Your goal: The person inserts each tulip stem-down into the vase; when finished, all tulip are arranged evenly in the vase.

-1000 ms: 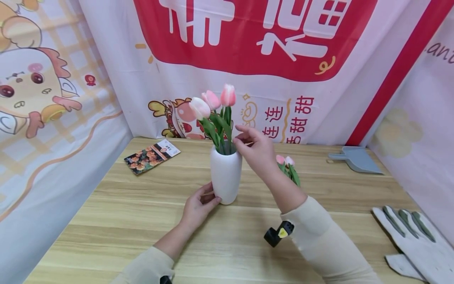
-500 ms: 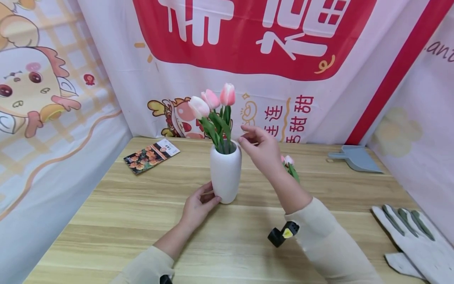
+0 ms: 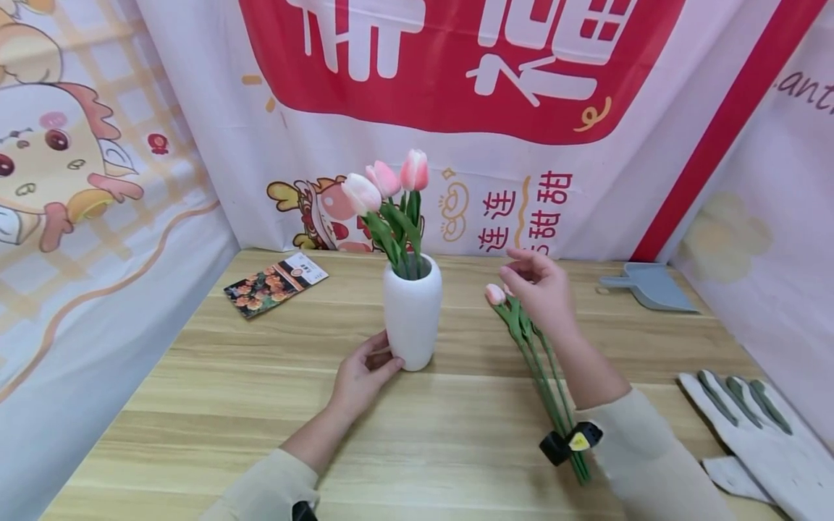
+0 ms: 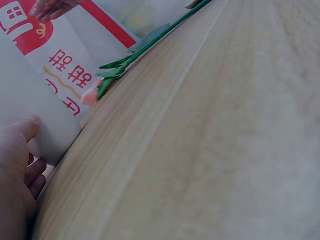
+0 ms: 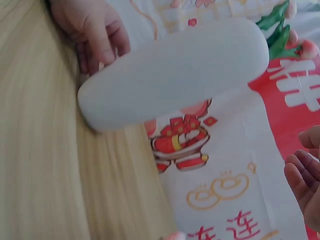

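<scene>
1. The left hand [image 3: 358,380] grips the white vase [image 3: 413,315] low down, its thumb and fingers clamped on the base.
2. The vase stands upright on the counter [image 3: 215,405], with three pink-and-white tulips [image 3: 399,224] in its mouth.
3. The right hand [image 3: 541,293] hangs above the flower ends of the loose tulips [image 3: 519,327], its fingers loosely bent and holding nothing.
4. Those loose stems lie on the counter, to the right of the vase and apart from it.
5. A flower-printed card [image 3: 275,284] lies left of the vase; a grey dustpan [image 3: 661,288] and a pale glove [image 3: 769,441] lie far right.
</scene>
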Available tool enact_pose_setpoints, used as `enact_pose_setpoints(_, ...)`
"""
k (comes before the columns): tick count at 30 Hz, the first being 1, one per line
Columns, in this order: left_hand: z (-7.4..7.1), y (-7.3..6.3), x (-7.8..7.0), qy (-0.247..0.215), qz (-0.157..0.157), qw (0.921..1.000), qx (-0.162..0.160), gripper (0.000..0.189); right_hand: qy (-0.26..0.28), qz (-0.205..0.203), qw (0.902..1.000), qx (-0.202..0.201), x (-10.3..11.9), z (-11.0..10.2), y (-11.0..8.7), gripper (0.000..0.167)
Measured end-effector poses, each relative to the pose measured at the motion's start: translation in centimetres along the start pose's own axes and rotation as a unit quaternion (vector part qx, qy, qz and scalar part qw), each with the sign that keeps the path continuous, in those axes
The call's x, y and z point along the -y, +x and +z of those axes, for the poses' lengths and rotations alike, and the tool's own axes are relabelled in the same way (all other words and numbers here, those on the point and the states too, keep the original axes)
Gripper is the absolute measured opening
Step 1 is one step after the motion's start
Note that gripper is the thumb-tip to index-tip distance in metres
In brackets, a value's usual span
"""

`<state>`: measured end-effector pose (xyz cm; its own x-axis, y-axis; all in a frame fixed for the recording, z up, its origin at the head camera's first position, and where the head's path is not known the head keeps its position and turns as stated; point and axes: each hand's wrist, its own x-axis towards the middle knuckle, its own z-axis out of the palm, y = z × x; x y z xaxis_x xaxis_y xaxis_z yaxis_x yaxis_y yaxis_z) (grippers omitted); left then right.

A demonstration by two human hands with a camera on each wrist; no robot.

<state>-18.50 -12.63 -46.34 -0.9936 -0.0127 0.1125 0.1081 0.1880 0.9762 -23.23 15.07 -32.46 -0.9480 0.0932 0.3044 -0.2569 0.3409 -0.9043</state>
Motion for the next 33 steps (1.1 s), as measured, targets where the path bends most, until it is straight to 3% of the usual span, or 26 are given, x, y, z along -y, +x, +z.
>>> enact_pose_setpoints(6,0.0,0.0,0.0,0.007,0.005,1.0000,0.001,0.055,-0.047,0.059,0.9972,0.005,-2.8,-2.4,-1.3,0.037)
enact_pose_setpoints(11,-0.1,-0.1,-0.2,0.005,0.004,1.0000,0.002,0.054,-0.085,0.078,0.9932,0.009,-5.7,-4.1,-2.4,0.037)
enact_pose_setpoints(17,0.0,-0.1,-0.3,0.003,0.001,1.0000,0.001,0.053,-0.127,0.135,0.9818,0.042,-8.4,-5.6,-3.4,0.045)
enact_pose_setpoints(23,-0.1,-0.2,-0.4,0.000,0.003,1.0000,0.004,0.053,-0.140,0.136,0.9785,0.066,-10.6,-6.6,-4.5,0.043)
enact_pose_setpoints(30,-0.1,-0.1,-0.2,0.002,0.006,1.0000,0.005,0.053,-0.148,0.191,0.9652,0.101,-12.0,-7.0,-5.4,0.047)
enact_pose_setpoints(33,-0.1,0.0,-0.2,0.003,0.006,1.0000,0.004,0.053,-0.154,0.178,0.9654,0.112,-12.4,-7.0,-5.7,0.046)
